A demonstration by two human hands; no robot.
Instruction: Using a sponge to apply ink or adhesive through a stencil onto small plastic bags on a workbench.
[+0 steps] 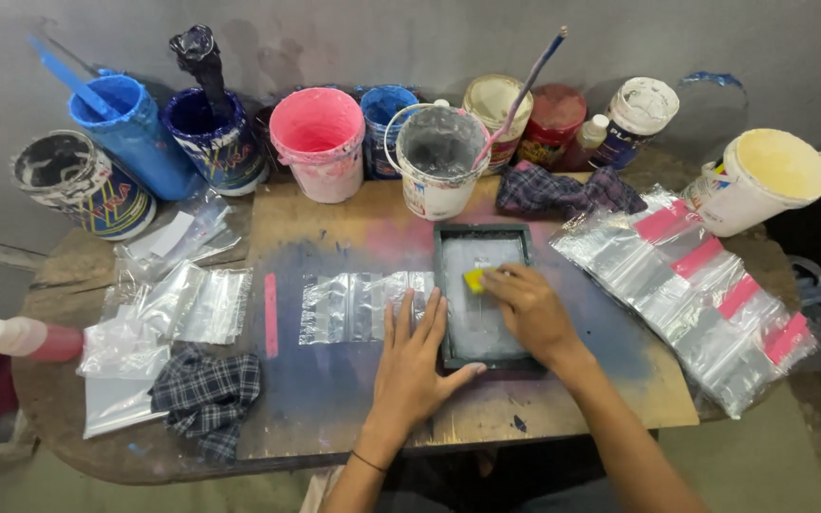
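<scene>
Fingers (515, 282) of the right hand (529, 309) pinch a yellow sponge (474, 280) on the dark frame (483, 294); left hand (410, 366), at seven o'clock, lies flat, fingers spread, touching its edge.

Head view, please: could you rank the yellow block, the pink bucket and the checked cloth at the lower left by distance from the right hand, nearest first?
1. Yellow block: under the fingers of the right hand, on the dark frame.
2. Pink bucket: farther up and left, in the back row of pots.
3. Checked cloth: farthest, at the lower left of the table.
</scene>
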